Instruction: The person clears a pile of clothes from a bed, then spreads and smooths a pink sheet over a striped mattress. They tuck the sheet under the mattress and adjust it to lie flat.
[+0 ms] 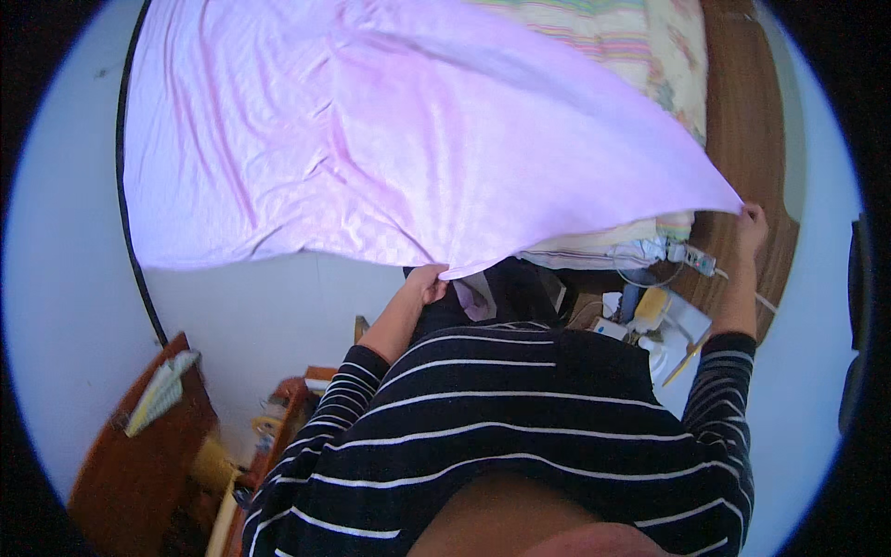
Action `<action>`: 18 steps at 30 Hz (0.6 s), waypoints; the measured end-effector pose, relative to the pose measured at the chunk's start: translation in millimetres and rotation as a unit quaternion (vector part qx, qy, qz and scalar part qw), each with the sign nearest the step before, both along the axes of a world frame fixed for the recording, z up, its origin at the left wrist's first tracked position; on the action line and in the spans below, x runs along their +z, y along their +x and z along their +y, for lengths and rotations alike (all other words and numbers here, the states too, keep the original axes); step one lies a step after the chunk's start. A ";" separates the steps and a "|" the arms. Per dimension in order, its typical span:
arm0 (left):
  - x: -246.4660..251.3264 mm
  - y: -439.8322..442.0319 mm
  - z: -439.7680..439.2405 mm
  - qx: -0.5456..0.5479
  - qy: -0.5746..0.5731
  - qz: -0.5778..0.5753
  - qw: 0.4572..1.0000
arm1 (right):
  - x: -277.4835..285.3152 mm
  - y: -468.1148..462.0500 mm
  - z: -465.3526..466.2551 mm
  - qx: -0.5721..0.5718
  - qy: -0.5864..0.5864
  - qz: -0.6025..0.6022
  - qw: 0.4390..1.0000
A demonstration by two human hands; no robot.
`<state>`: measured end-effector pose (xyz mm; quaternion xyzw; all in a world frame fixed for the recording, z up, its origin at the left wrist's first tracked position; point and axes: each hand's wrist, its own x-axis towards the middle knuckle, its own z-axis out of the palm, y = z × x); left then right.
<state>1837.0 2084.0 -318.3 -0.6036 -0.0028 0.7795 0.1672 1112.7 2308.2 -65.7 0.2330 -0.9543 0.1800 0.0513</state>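
Observation:
A light pink-lilac sheet (390, 139) lies spread over a bed, wrinkled on its left half and pulled taut towards the right. My left hand (429, 282) grips its near edge at the middle, close to my body. With the arm stretched out, my right hand (753, 221) pinches a corner of the same sheet beside the wooden headboard (745, 118). Beneath the sheet, on the right, a striped bed cover (592, 35) and a floral cloth (679, 63) show.
A power strip (698, 260) with a cable rests by the headboard. Near my right elbow a bedside surface holds a yellow brush-like item (651, 308) and several small things. At lower left stand a wooden chair back (153, 438) with a cloth (161, 393) and a cluttered wooden shelf (289, 418).

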 end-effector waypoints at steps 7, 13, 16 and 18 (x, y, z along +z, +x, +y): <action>5.1 -21.7 -37.7 -0.417 -0.025 0.010 0.908 | -66.4 125.5 -62.2 -0.011 -0.362 -0.397 0.843; 148.1 -151.0 -119.9 -0.382 -0.396 0.069 0.832 | -2.4 355.1 -127.4 0.343 -0.189 -0.539 0.746; 177.5 -218.6 -149.8 -0.323 -0.690 0.061 0.644 | 43.1 424.1 -163.9 0.538 -0.119 -0.561 0.617; 202.2 -255.0 -141.7 -0.438 -0.718 0.089 0.533 | 43.7 447.7 -174.7 0.581 -0.119 -0.527 0.609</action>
